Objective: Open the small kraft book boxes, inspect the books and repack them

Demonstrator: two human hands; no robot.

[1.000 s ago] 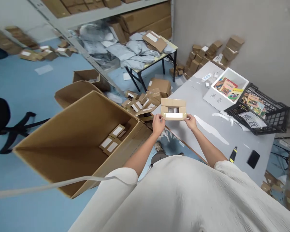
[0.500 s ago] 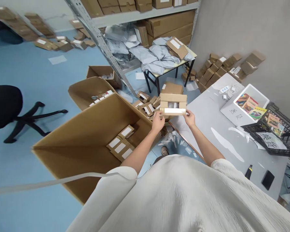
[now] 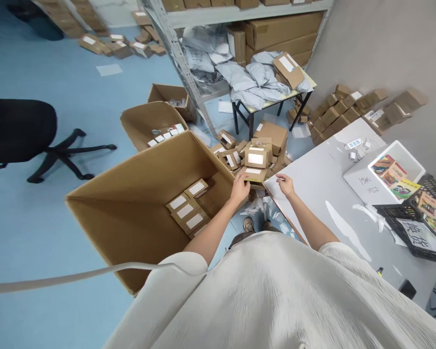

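Note:
My left hand [image 3: 241, 186] is closed on the left end of a small brown cardboard box [image 3: 254, 175] with a white label on top. That box is in front of a heap of similar boxes, and another labelled carton [image 3: 256, 157] stands just behind it. Over the near corner of the grey table is my right hand [image 3: 285, 185], apart from the box. Its fingers are curled in together, and whatever is between them, if anything, is too small to make out. Left of my forearm, a large open carton [image 3: 105, 220] has several labelled small boxes [image 3: 186, 211] lying inside.
On the grey table [image 3: 312, 194] are a white bin [image 3: 363, 182] of booklets, a black crate [image 3: 392, 213] and a phone [image 3: 407, 289]. Paper scraps [image 3: 256, 208] litter the floor by my feet. Grey parcels [image 3: 247, 82] cover a small table ahead. An office chair [image 3: 22, 131] stands left.
The box both hands held up, with its flaps open, is no longer raised. My right hand has come off it and moved slightly down; my left hand is now at a box lower down.

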